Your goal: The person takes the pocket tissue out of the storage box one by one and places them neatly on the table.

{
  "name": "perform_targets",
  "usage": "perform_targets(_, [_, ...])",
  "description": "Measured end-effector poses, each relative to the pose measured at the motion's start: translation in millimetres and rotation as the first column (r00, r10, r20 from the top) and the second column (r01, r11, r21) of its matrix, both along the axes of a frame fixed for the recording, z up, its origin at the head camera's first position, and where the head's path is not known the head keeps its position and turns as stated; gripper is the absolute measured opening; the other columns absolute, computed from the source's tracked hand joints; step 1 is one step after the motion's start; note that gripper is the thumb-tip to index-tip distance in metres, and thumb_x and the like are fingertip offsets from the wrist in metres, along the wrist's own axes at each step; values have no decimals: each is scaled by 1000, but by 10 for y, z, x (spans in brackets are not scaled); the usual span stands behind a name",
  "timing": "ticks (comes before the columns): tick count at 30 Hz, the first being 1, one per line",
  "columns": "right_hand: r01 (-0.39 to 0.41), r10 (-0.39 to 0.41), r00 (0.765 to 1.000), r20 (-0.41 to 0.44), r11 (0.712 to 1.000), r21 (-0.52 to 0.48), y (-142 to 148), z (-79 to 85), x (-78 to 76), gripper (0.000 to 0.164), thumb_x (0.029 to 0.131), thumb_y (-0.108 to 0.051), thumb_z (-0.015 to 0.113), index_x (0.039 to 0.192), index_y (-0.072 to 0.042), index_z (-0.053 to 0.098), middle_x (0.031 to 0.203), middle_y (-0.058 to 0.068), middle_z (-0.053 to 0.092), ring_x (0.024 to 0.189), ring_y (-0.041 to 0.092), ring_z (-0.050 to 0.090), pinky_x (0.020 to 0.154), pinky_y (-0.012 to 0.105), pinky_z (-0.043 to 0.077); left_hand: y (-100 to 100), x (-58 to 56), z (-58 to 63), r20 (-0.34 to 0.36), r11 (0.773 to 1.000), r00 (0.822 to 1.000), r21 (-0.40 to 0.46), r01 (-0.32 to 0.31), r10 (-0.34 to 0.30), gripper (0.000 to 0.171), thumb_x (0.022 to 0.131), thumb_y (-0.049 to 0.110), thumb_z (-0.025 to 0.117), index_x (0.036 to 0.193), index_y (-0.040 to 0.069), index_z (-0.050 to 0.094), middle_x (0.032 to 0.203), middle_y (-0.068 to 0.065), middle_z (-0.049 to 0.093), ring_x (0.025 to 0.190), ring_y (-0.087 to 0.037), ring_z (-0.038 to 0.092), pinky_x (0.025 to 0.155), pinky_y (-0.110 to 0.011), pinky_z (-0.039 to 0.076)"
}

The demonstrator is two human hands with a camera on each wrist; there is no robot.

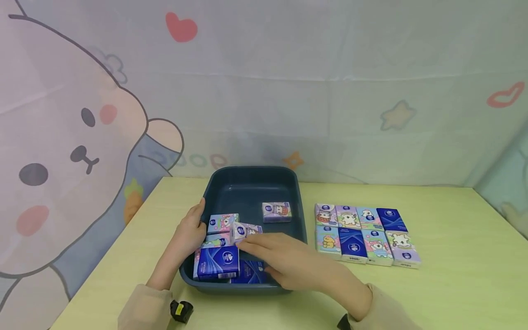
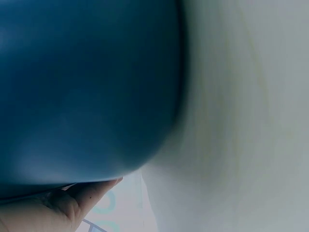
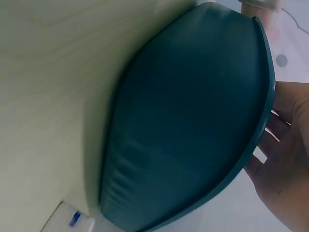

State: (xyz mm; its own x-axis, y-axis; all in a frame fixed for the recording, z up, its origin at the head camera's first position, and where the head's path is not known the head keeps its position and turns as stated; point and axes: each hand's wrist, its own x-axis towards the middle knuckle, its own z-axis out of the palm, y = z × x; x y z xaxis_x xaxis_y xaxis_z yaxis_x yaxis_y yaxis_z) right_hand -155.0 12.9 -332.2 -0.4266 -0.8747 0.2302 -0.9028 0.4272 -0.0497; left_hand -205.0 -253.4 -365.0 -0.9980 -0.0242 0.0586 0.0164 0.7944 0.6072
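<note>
A dark blue plastic bin [image 1: 251,176] stands on the table with several small tissue packs in it. My left hand [image 1: 190,231] holds the bin's left rim; in the left wrist view part of that hand [image 2: 63,205] lies against the bin's outer wall. Over the bin, my right hand [image 1: 293,261] grips a tilted purple tissue pack [image 1: 247,230] above the left-hand packs; its fingers partly cover the pack. A dark blue pack [image 1: 218,262] lies at the front left, and another purple pack [image 1: 276,212] sits apart at the bin's right side.
To the right of the bin, several tissue packs [image 1: 352,243] lie in two neat rows on the pale yellow table [image 1: 453,284]. A printed cloth [image 1: 288,91] hangs behind the table. A black strap piece [image 1: 181,311] shows by the left sleeve.
</note>
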Motion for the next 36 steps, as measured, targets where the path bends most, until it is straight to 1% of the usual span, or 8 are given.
perform_targets(5, [-30, 31, 999, -36, 999, 43, -150, 22, 10, 77, 80, -3, 62, 144, -24, 26, 146, -5, 37, 134, 13, 37, 107, 36, 38, 3, -10, 11, -10, 1000, 1000, -6, 6, -6, 58, 92, 6, 36, 146, 4, 14, 149, -22, 21, 135, -43, 26, 105, -55, 29])
perform_targets(9, [-52, 55, 998, -27, 994, 99, -244, 42, 7, 88, 76, 2, 64, 146, -26, 20, 150, -6, 30, 138, 11, 30, 109, 39, 35, 7, -22, 12, -13, 1000, 1000, -9, 14, -14, 58, 92, 6, 36, 146, 4, 14, 149, -22, 23, 135, -43, 27, 105, -55, 29])
perform_targets(13, [-105, 106, 994, -4, 987, 122, -338, 57, -4, 94, 73, 5, 65, 146, -29, 16, 152, -9, 24, 140, 10, 24, 110, 39, 32, 5, -21, 9, -8, 1000, 1000, -7, 14, -14, 58, 93, 7, 36, 146, 5, 14, 149, -22, 22, 135, -43, 27, 105, -55, 29])
perform_targets(16, [-139, 140, 990, 3, 982, 130, -407, 67, -12, 95, 74, 5, 64, 146, -30, 14, 152, -10, 21, 141, 10, 23, 111, 37, 31, -4, -18, 10, -7, 1000, 1000, -11, 11, -11, 58, 93, 7, 36, 146, 5, 14, 149, -22, 22, 134, -43, 27, 104, -56, 29])
perform_targets(19, [-148, 147, 989, 18, 979, 142, -465, 78, -15, 94, 76, 4, 64, 146, -32, 12, 153, -12, 19, 140, 8, 23, 112, 34, 30, -12, -13, 16, -9, 1000, 1000, -19, 9, -9, 58, 93, 7, 36, 146, 5, 14, 149, -22, 22, 134, -43, 27, 104, -56, 29])
perform_targets(23, [-156, 150, 988, 48, 976, 152, -537, 88, -18, 93, 78, 2, 63, 146, -33, 11, 153, -12, 19, 141, 7, 22, 113, 33, 28, -15, -3, 22, -14, 1000, 1000, -29, 10, -11, 57, 93, 7, 35, 146, 4, 15, 149, -22, 23, 134, -43, 27, 105, -56, 29])
perform_targets(29, [-167, 159, 986, 53, 965, 202, -643, 79, -48, 88, 80, -3, 63, 146, -32, 12, 153, -13, 16, 141, 7, 20, 113, 34, 29, -10, 22, 39, -18, 999, 1000, -28, 14, -15, 56, 92, 5, 34, 145, 2, 15, 148, -24, 23, 134, -42, 27, 106, -56, 28])
perform_targets(36, [-159, 143, 986, 85, 962, 223, -704, 88, -69, 85, 79, -2, 63, 145, -32, 18, 153, -14, 18, 140, 8, 24, 111, 34, 32, -14, 24, 44, -14, 999, 1000, -32, 15, -15, 57, 92, 5, 35, 145, 2, 15, 148, -24, 23, 134, -42, 28, 105, -57, 29])
